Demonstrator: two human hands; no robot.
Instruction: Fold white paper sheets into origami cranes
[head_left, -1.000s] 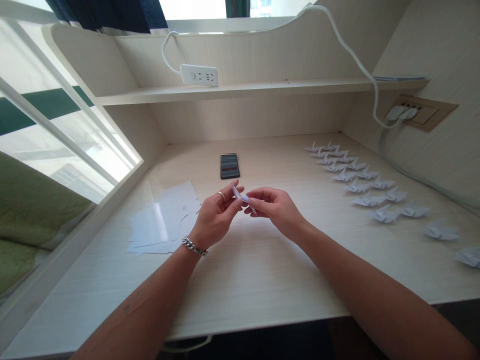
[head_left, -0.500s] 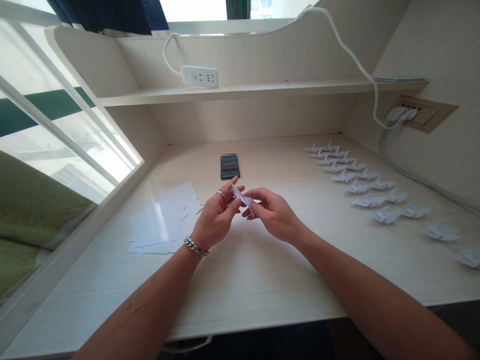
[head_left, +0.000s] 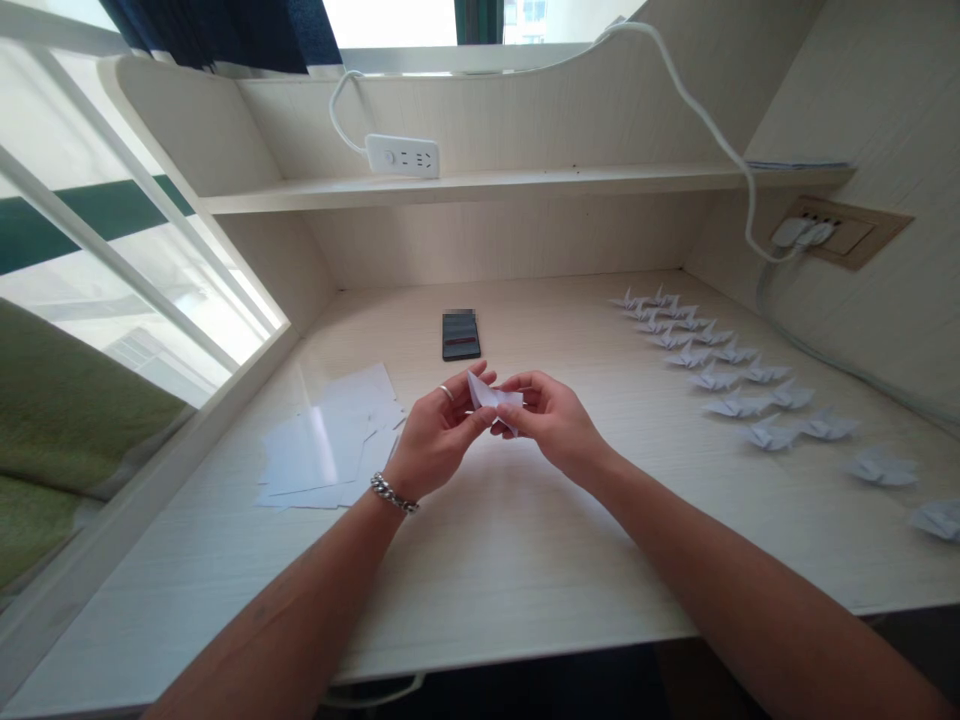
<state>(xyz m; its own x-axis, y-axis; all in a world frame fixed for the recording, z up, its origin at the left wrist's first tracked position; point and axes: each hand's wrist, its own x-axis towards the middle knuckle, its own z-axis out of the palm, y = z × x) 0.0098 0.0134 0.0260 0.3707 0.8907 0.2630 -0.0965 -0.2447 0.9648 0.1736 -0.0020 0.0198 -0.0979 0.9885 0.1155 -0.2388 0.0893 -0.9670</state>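
At the left of the frame, flat white sheets lie in a loose, overlapping pile on the counter; these look unfolded, so that share of the paper appears to be still undone. Near the centre, the left hand pinches a small folded paper between thumb and fingers, with one pointed corner standing up. Just behind it, a dark phone lies on the counter. The right hand grips the other side of the same paper, so both hands are close together and closed on one piece, held above the counter. It seems partway through: creased into a small shape, but without the spread wings of the others. Farther right, well over a dozen folded paper birds stand in lines from the upper right towards the lower right edge, apparently finished; the nearest is partly cut off there.
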